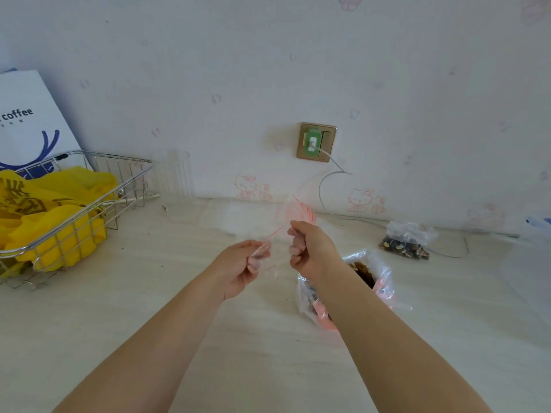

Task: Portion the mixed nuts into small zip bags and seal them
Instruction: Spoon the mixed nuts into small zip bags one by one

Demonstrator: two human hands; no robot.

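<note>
Soft, even daylight washes the pale tabletop (149, 308) almost shadowless, the wall above it looks hazy and overexposed, the wide-angle lens bends lines near the frame edges, and the fingers (258, 259) are slightly blurred.

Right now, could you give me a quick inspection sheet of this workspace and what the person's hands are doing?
Surface: pale table, a few dark specks.
Job's things: empty small zip bag held between both hands; large open bag of mixed nuts under the right forearm; one filled small bag near the wall; stack of spare zip bags behind.
Clutter: wire basket holding a yellow plastic bag; clear cup; coffee paper bag.
Hands: left hand and right hand each pinch the small bag's edge.
Cables: white cable from the wall socket runs along the table.
Surroundings: cartoon-cat wallpaper.
</note>
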